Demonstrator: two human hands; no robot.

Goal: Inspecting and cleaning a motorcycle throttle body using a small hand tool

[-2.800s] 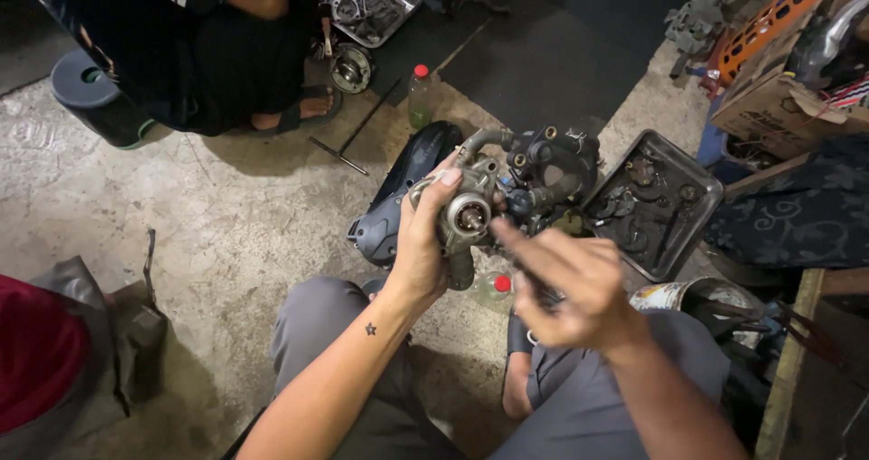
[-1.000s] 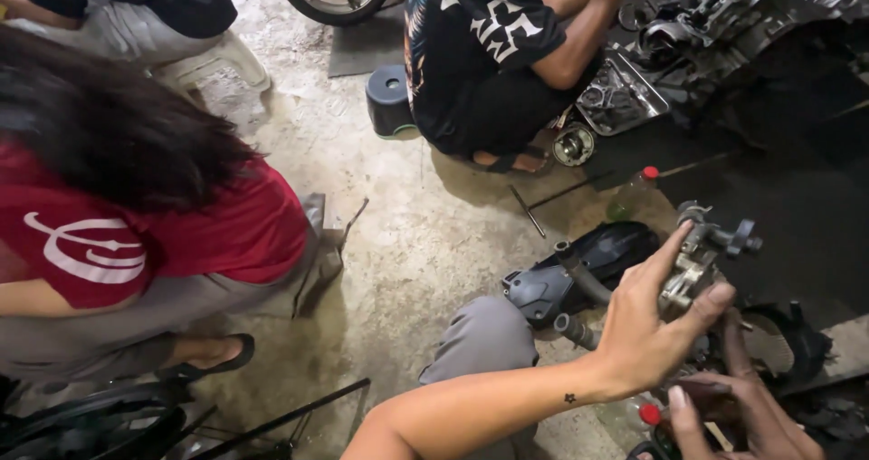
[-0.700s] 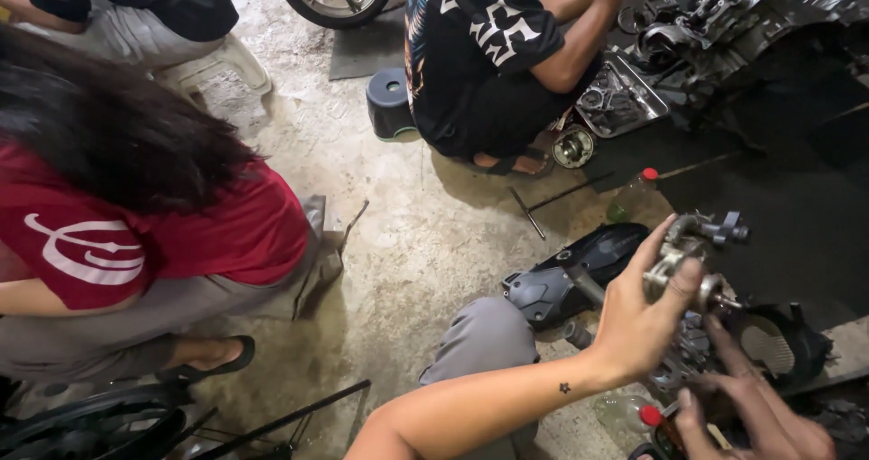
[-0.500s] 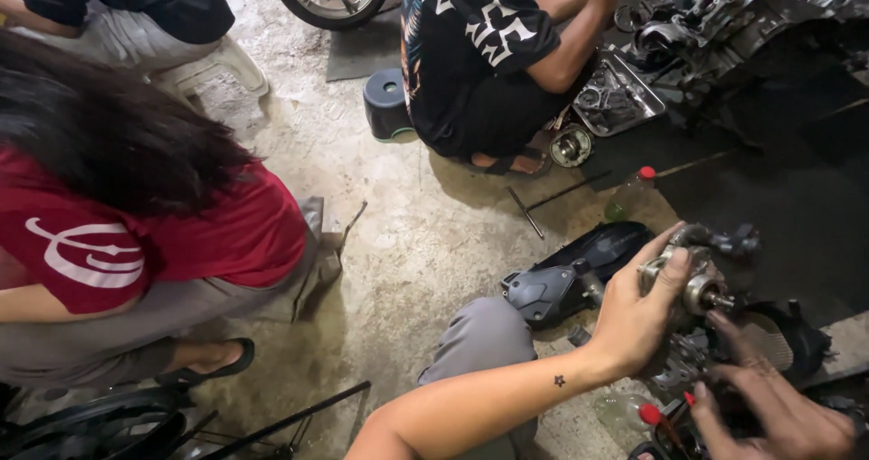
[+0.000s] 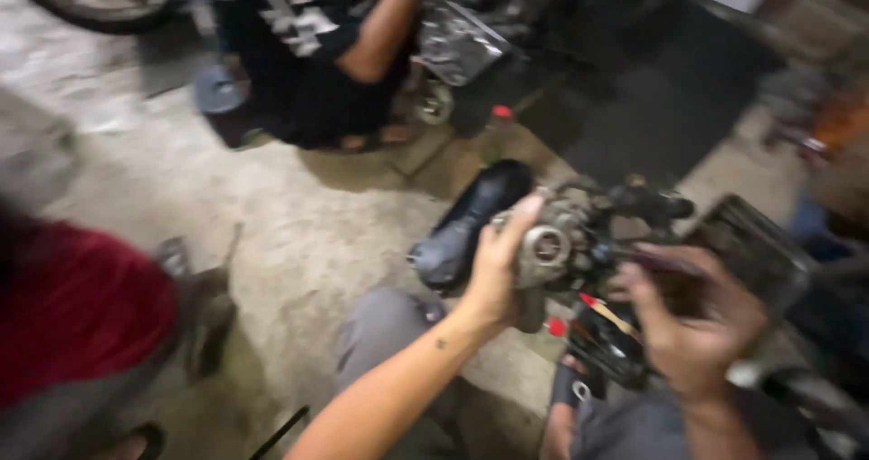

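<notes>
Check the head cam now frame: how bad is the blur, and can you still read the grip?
Head view: heavy motion blur across the whole frame, edges smeared. Left hand visibly grips the metal carburetor; right hand is against its far side, finger detail lost. Lighting dim, upper right nearly black, no glare.

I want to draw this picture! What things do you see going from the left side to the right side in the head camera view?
Red shirt of a person → black-shirted person crouching at the top → black plastic cover on the floor → left hand → grey metal engine part → right hand → dark metal tray.
</notes>
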